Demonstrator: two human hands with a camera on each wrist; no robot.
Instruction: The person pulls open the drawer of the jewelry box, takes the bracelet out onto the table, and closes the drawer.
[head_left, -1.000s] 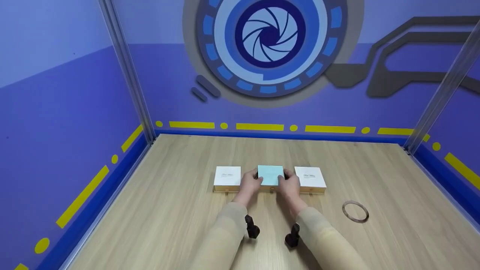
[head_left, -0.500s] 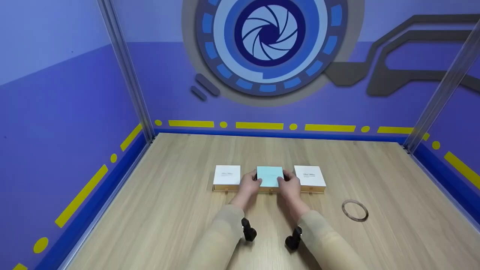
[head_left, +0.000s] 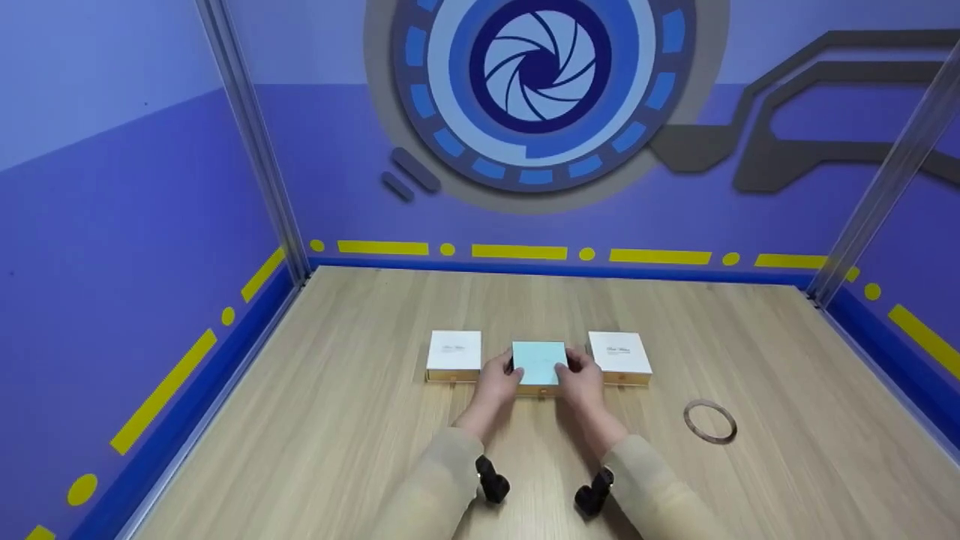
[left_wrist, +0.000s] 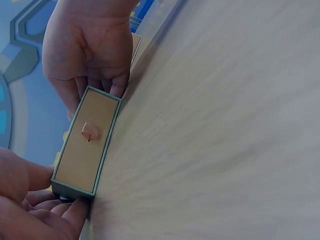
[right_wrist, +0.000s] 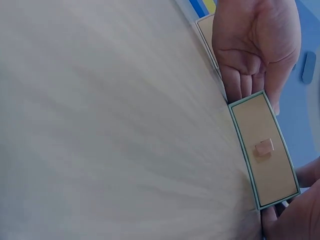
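A mint-green drawer box (head_left: 539, 363) stands mid-table, its tan drawer front (left_wrist: 85, 140) facing me with a small pull tab (right_wrist: 264, 146) on it. My left hand (head_left: 498, 379) grips the left side, thumb along the top edge and fingers low on the side. On the opposite side my right hand (head_left: 581, 381) holds it the same way. Both wrist views show the drawer pushed in flush with the sleeve, and fingers at the two ends close to the tabletop. A white-topped box (head_left: 455, 351) is just left of my left hand; another white-topped box (head_left: 619, 352) lies beside my right hand.
A thin brownish ring (head_left: 709, 421) lies on the wooden table (head_left: 300, 450) to the right of my right forearm. Blue-purple panels (head_left: 135, 262) enclose the table at the back and sides, with metal posts (head_left: 251, 135) at the corners.
Both hands have drawn the green box toward me, so it now sits nearer than the two white-topped boxes. Those boxes and the ring have stayed in place.
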